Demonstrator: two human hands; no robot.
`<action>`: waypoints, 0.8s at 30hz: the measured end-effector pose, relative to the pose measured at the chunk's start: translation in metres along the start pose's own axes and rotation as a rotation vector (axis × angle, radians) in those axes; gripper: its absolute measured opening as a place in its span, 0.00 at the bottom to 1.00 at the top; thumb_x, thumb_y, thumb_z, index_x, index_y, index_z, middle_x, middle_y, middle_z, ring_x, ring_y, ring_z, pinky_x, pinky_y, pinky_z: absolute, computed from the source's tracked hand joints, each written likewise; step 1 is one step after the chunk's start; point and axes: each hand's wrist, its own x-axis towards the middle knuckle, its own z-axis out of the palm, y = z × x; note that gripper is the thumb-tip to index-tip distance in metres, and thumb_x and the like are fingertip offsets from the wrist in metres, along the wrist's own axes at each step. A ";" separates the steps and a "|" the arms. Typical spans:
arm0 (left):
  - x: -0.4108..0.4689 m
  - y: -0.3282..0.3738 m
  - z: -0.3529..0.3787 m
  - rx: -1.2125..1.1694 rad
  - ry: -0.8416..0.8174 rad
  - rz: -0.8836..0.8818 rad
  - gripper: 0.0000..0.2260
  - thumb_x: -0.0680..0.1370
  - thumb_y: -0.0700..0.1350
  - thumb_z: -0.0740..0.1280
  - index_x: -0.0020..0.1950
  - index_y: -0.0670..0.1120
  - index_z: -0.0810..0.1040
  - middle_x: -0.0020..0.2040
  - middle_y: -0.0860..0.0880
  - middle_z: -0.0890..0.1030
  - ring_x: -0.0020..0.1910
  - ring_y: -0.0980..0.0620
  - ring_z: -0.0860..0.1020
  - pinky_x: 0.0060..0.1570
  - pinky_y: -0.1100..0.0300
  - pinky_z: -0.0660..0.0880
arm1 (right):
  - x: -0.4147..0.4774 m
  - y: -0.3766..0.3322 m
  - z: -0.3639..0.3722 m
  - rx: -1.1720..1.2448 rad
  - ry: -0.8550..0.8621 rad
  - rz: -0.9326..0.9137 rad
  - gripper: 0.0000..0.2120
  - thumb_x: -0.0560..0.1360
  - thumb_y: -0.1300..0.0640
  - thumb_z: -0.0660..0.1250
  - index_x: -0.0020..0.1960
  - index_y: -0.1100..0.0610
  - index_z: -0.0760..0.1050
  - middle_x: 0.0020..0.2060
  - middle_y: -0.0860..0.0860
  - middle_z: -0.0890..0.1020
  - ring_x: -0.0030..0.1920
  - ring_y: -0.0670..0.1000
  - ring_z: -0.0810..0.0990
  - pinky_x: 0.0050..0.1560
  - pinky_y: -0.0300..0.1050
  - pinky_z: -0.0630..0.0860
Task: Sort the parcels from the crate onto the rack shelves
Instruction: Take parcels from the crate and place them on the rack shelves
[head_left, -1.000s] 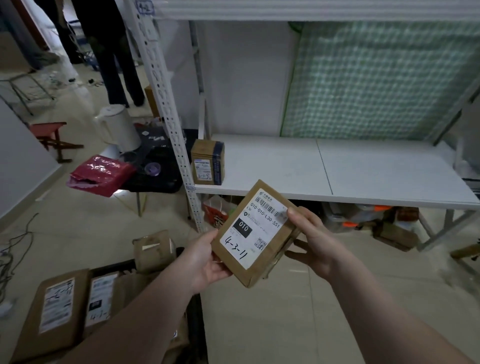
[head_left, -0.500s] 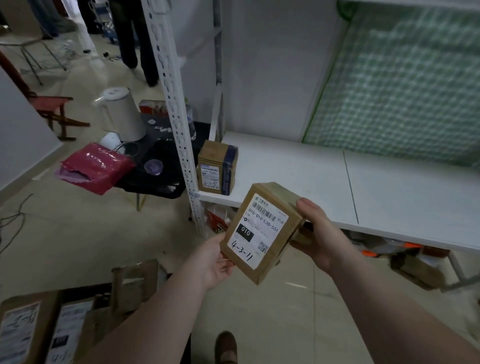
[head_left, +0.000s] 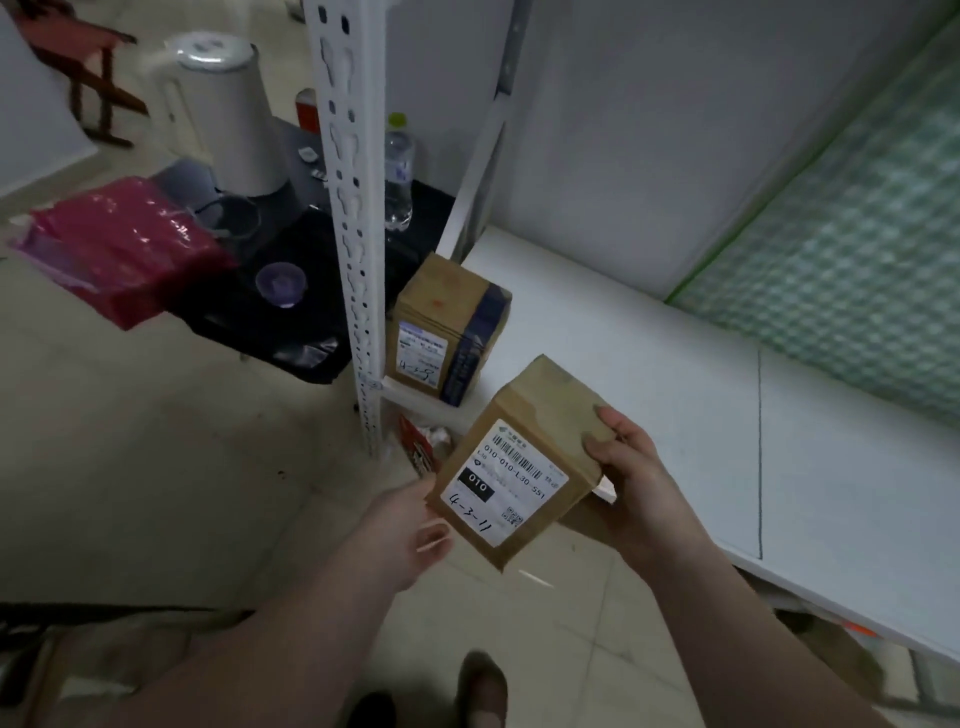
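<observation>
I hold a brown cardboard parcel (head_left: 524, 462) in front of the white rack shelf (head_left: 649, 395), tilted, its white label reading "010" and handwritten "4-3-11" facing me. My right hand (head_left: 631, 478) grips its right side, thumb on the front edge and fingers behind. My left hand (head_left: 405, 530) sits at the parcel's lower left corner with loosely bent fingers, at most brushing the edge. A second brown parcel (head_left: 441, 332) with a label stands upright on the shelf's left end, beside the perforated white upright (head_left: 353, 208).
Left of the rack, a low black table (head_left: 291, 322) carries a white kettle (head_left: 223, 109), a pink plastic bag (head_left: 114, 249) and a water bottle (head_left: 399, 171). Green checked sheeting (head_left: 841, 270) covers the rack's back right. Red packaging (head_left: 418, 452) lies under the shelf.
I have stepped closer to the rack and look down more. The parcel has moved up to the shelf's front edge. My left hand has slipped off to its lower corner.
</observation>
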 end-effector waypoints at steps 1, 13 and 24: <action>0.014 0.002 0.002 -0.007 0.013 0.003 0.09 0.78 0.48 0.67 0.49 0.43 0.80 0.47 0.44 0.82 0.46 0.47 0.77 0.34 0.58 0.76 | 0.015 0.001 0.001 0.001 -0.010 0.023 0.16 0.75 0.63 0.64 0.58 0.46 0.75 0.50 0.52 0.79 0.46 0.50 0.80 0.55 0.60 0.79; 0.162 0.018 0.049 -0.105 -0.030 0.045 0.12 0.80 0.46 0.62 0.62 0.44 0.75 0.58 0.43 0.80 0.59 0.44 0.77 0.55 0.50 0.76 | 0.171 0.026 -0.009 -0.084 -0.027 -0.094 0.13 0.75 0.64 0.60 0.54 0.50 0.73 0.56 0.49 0.77 0.55 0.50 0.75 0.50 0.47 0.74; 0.190 0.012 0.071 -0.063 0.008 0.182 0.11 0.80 0.47 0.63 0.61 0.48 0.74 0.56 0.46 0.78 0.57 0.46 0.76 0.57 0.53 0.75 | 0.186 0.090 -0.026 -0.522 0.035 -0.355 0.48 0.66 0.29 0.64 0.79 0.42 0.45 0.74 0.44 0.65 0.63 0.50 0.75 0.54 0.46 0.78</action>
